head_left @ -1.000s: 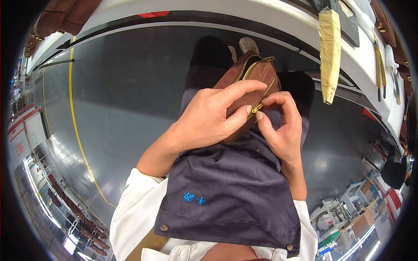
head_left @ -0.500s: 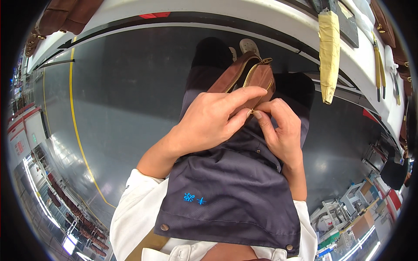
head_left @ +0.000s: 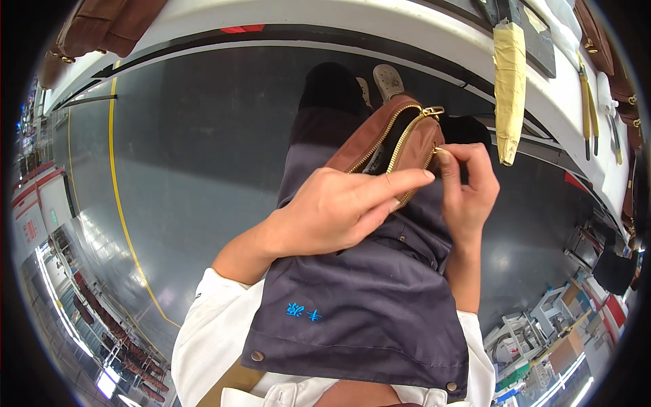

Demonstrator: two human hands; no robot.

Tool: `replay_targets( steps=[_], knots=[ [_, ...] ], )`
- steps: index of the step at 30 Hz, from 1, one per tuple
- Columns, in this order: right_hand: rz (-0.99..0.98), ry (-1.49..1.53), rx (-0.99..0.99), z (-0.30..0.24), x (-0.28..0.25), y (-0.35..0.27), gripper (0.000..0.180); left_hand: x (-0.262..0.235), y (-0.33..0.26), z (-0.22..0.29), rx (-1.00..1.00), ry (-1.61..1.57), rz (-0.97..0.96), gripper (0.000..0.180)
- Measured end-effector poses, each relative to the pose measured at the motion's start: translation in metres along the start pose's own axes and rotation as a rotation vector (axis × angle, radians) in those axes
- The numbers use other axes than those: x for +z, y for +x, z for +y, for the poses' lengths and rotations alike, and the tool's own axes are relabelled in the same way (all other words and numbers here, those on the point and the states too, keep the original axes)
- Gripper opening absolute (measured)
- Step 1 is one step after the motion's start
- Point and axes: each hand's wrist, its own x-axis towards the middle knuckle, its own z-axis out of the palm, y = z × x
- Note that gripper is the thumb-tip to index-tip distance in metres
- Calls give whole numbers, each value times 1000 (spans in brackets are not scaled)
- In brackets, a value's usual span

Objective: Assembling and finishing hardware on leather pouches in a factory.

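Note:
A small brown leather bag (head_left: 419, 144) with brass zips lies over my lap, its long top zip parted so that the dark inside shows. The brass slider (head_left: 432, 111) of that zip sits at the bag's far end. My left hand (head_left: 325, 214) closes on the near part of the bag, index finger stretched across it. Between thumb and forefinger, my right hand (head_left: 469, 193) pinches a small brass zip pull (head_left: 439, 148) at the far end of a second zip on the bag's right side. A dark apron (head_left: 352, 305) covers my front below the hands.
A white workbench edge (head_left: 380, 24) curves across the far side. From it a yellow-wrapped handle (head_left: 509, 95) juts towards me, right of the bag. Yellow-handled tools (head_left: 588, 102) and brown bags (head_left: 597, 41) lie farther right; another brown bag (head_left: 108, 27) is at the far left.
My right hand has moved away from me and right along the side zip, pulling its tab to the far end. The bag has shifted slightly right, and my left hand a little nearer.

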Motion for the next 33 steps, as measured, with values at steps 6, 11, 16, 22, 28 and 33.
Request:
replay_targets(
  steps=[6, 11, 16, 22, 28, 33],
  knots=[
    [51, 24, -125, 3, 2, 0, 9, -7, 0, 3, 26, 19, -8, 53],
    [34, 17, -47, 0, 10, -4, 9, -1, -6, -1, 160, 54, -81, 55],
    [81, 114, -5, 3, 10, 7, 11, -7, -3, 1, -257, -152, -33, 53],
    [-137, 35, -294, -24, 10, -8, 16, -1, -3, -11, -330, -231, 125, 44],
    [-177, 73, -339, -31, 28, -24, 19, -2, 0, -15, -331, -219, 165, 37],
    [-9, 21, -316, -29, 28, -22, 19, 1, -2, -14, -344, -192, 160, 34]
  ],
)
